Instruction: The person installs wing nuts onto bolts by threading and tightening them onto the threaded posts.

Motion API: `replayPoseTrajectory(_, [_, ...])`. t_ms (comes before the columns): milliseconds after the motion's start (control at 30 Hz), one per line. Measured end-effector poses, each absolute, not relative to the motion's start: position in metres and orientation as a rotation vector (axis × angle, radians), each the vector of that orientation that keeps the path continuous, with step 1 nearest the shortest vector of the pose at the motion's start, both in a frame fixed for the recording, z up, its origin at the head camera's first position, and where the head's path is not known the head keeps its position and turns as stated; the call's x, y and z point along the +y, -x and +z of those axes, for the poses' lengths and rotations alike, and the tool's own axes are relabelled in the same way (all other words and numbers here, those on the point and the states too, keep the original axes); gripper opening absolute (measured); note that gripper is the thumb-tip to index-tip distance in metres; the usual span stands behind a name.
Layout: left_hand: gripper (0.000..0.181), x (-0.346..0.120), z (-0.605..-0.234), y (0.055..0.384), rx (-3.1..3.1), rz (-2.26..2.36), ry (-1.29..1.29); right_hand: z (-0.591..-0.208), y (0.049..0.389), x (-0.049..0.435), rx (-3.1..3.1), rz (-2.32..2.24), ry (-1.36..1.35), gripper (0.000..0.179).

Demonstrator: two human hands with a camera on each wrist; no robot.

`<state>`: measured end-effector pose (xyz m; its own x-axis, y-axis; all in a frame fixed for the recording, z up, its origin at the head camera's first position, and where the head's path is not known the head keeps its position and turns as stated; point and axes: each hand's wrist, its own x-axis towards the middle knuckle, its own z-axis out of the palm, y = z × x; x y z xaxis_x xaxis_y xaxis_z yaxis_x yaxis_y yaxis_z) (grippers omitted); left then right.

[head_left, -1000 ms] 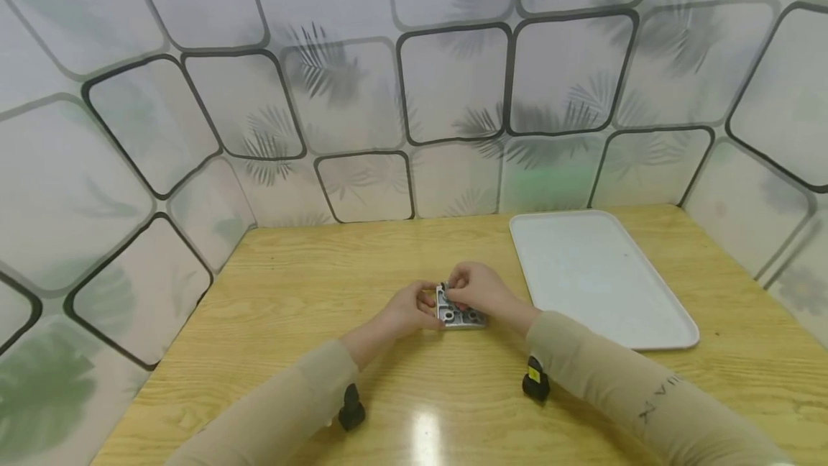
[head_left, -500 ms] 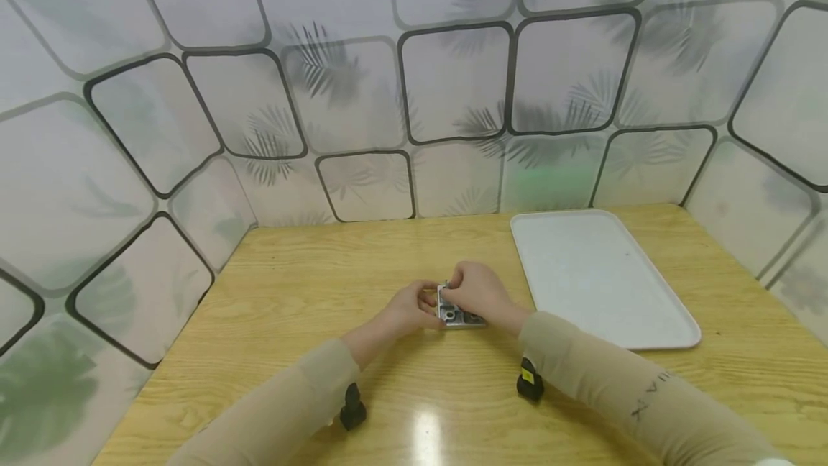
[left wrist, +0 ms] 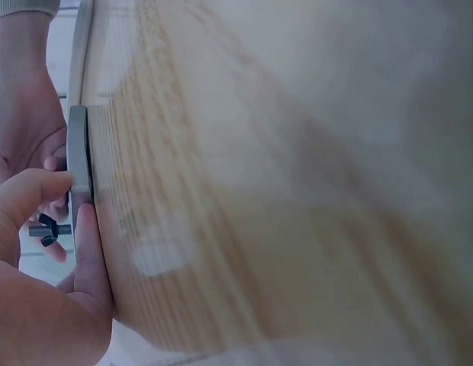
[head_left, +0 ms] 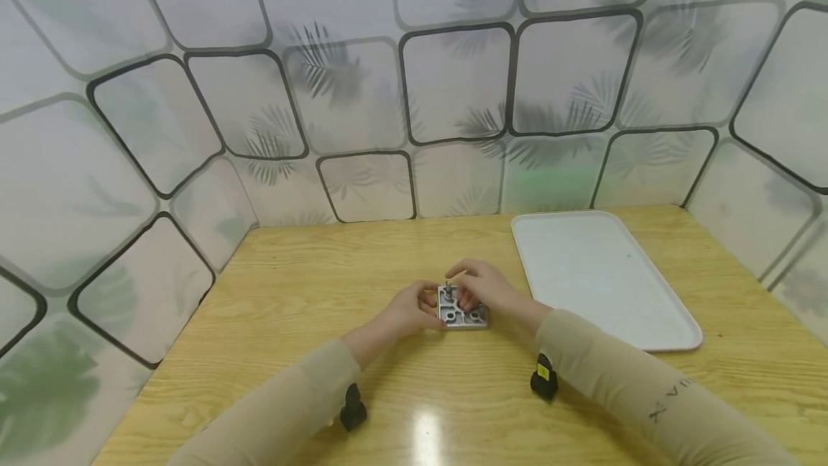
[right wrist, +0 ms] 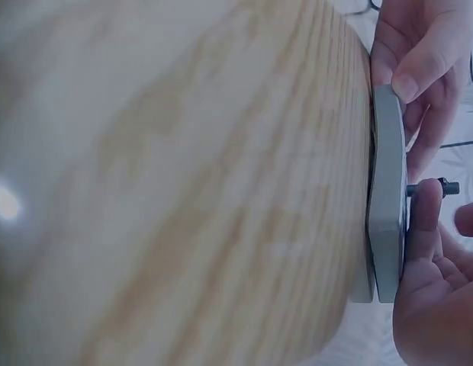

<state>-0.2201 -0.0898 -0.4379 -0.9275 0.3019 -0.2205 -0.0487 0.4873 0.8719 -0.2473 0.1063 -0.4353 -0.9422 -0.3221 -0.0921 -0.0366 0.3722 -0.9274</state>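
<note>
A small metal plate point(head_left: 463, 323) with ribs and ring-shaped bosses lies on the wooden table. A threaded stud point(right wrist: 452, 187) stands up from its far left corner, with a dark wing nut point(left wrist: 48, 229) on it. My left hand point(head_left: 410, 309) grips the plate's left side, thumb at the near corner and fingers farther back. Over the plate's right half hovers my right hand point(head_left: 484, 288), its thumb and forefinger spread apart beside the stud. In the right wrist view, a fingertip of it overlaps the stud's base. Part of the plate is hidden under the right fingers.
A white tray point(head_left: 601, 279) lies to the right of the hands. Patterned fabric walls point(head_left: 453, 178) rise behind the table point(head_left: 323, 257) and at both sides. A black wrist camera point(head_left: 545, 378) hangs below the right sleeve, another below the left.
My right hand turned at the stud, then drew slightly right and spread its fingers off the wing nut, baring the stud and more of the plate. The left hand stays put.
</note>
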Motion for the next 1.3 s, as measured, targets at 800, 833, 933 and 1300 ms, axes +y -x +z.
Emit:
replayPoseTrajectory(800, [0.079, -0.0897, -0.4327, 0.2149, 2.381, 1.427, -0.219, -0.4392, 0.2467, 0.1088, 2.488, -1.403, 0.441, 0.027])
replayPoseTrajectory(833, [0.079, -0.0897, -0.4326, 0.2150, 2.380, 1.424, -0.218, -0.4394, 0.2471, 0.1086, 2.490, -1.403, 0.437, 0.025])
replayPoseTrajectory(933, [0.079, -0.0897, -0.4334, 0.2156, 2.377, 1.420, -0.214, -0.4397, 0.2480, 0.1082, 2.509, -1.388, 0.428, 0.022])
replayPoseTrajectory(1300, [0.079, -0.0894, -0.4336, 0.2166, 2.384, 1.423, -0.219, -0.4394, 0.2456, 0.1026, 2.636, -1.338, 0.358, 0.014])
